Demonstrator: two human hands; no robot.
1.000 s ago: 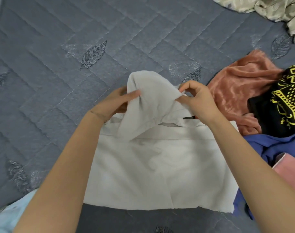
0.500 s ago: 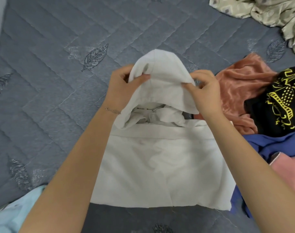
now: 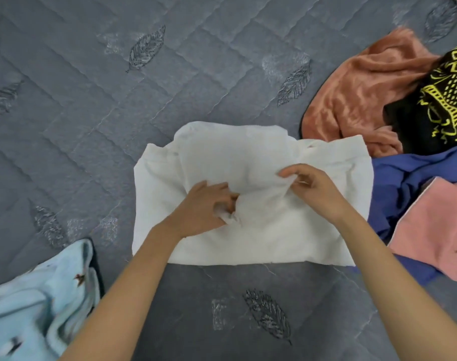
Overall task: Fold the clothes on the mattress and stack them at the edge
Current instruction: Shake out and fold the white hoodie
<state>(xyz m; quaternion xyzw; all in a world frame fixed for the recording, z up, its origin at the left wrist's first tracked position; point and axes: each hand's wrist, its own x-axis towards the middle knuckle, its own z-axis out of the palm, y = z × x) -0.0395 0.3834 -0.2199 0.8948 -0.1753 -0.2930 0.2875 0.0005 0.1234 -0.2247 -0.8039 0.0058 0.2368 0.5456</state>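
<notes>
Left hand [image 3: 205, 207]: fingers curled, pinching a small bunch of cloth near the middle of the white garment [image 3: 261, 246]. Right hand [image 3: 314, 190]: thumb and fingers closed on a raised ridge of the same cloth, just to the right of the left hand. Both hands sit on top of the piece, close together, with the forearms entering from the near edge. White garment: spread flat on the near centre of the mattress [image 3: 91, 105], roughly rectangular, its far part apparently doubled back over the body, side edges and near hem fairly straight. Folding is judged part done, with a further fold and the move to the stack not yet made. Handling, by estimate: light, soft and wholly limp, with no stiffness to hold a crease. It puckers wherever it is pinched, as the wrinkles at both hands show. Neither fragile nor slippery, and the quilted surface probably drags on it a little. Best taken at the corners or along an outer edge with the hands spread wide, since a mid-panel pinch is likely to lift only the top layer and disturb the fold. To the right, heaped and unfolded: rust-orange garment [image 3: 352, 95], black garment with yellow print [image 3: 415, 121], blue garment [image 3: 404, 183] touching the white one's right side, pink garment [image 3: 436, 230]. Near left, apart from the white piece: light blue garment [image 3: 39, 295], folded or not cannot be told.
</notes>
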